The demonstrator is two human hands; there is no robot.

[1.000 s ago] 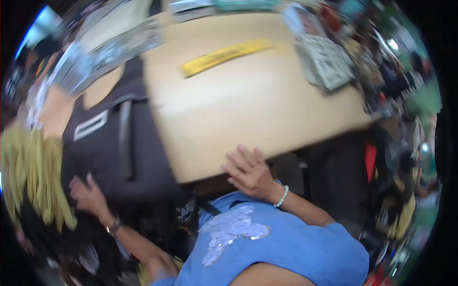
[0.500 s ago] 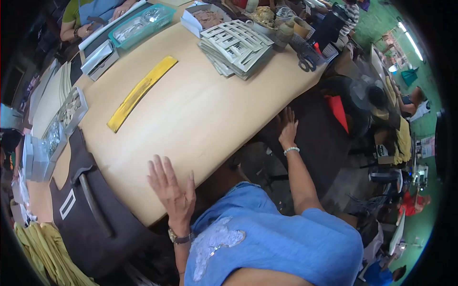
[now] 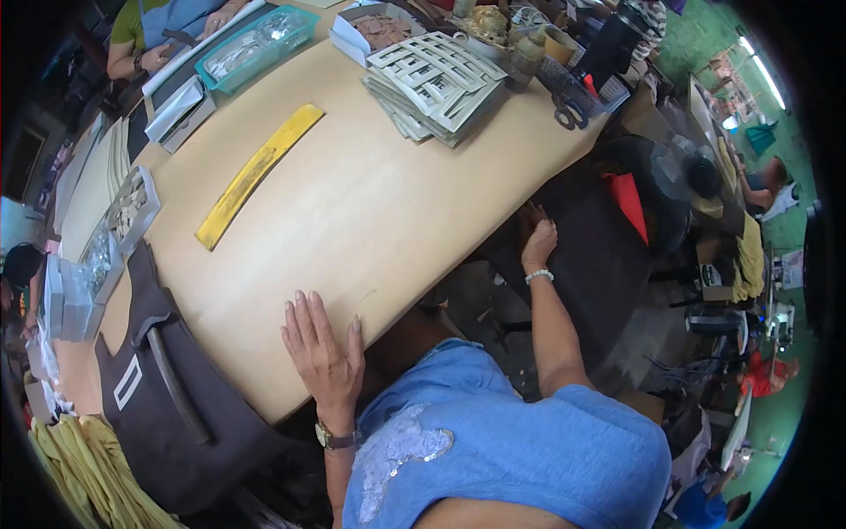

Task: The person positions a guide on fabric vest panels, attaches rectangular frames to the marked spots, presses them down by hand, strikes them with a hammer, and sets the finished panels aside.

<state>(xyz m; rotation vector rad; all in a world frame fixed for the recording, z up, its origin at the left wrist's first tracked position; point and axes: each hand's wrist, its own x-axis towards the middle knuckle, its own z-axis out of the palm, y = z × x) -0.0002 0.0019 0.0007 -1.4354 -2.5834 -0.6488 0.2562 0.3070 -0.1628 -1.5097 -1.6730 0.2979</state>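
My left hand point(image 3: 326, 353) lies flat near the front edge of the paper-covered table point(image 3: 344, 229), fingers stretched and holding nothing. At the table's right-hand edge, my right hand point(image 3: 538, 240) is closed, its fingers curled at a dark brown sheet point(image 3: 586, 291) that hangs beside the table. The fingertips are partly hidden. A yellow curved strip point(image 3: 258, 178) with dark smudges lies on the tabletop, beyond my left hand. On the left, a hammer point(image 3: 176, 379) rests on another dark brown sheet point(image 3: 211, 472), next to a small white rectangular frame point(image 3: 128, 382).
A stack of pale cut-out templates point(image 3: 441, 84), a box of brown pieces point(image 3: 377, 32) and scissors point(image 3: 569, 112) sit along the far side. A teal tray point(image 3: 257, 50) lies near another person's hands point(image 3: 220, 16). Yellow cloth point(image 3: 92, 467) hangs at lower left.
My right hand has gone from spread flat on the dark brown sheet to curled fingers. My left hand has shifted slightly right and stays flat on the table.
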